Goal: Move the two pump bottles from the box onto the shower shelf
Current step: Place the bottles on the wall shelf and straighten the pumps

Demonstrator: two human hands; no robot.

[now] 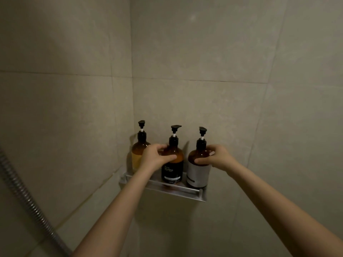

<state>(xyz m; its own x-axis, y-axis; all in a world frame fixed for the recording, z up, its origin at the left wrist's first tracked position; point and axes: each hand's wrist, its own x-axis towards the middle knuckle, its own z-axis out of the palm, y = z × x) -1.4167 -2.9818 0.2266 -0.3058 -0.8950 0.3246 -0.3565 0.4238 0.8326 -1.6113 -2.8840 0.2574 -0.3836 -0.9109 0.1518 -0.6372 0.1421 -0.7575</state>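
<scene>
Three amber pump bottles stand upright on the metal shower shelf (178,191) in the tiled corner. My left hand (154,157) grips the shoulder of the middle bottle (173,171), which has a black shampoo label. My right hand (216,157) grips the shoulder of the right bottle (197,173), which has a white label. Both held bottles rest on the shelf. A third bottle (137,154) with a yellowish label stands at the left against the corner, partly hidden by my left hand. No box is in view.
Beige tiled walls meet in a corner behind the shelf. A ribbed metal shower hose (27,201) runs diagonally across the lower left. The shelf has a low front rail (167,183).
</scene>
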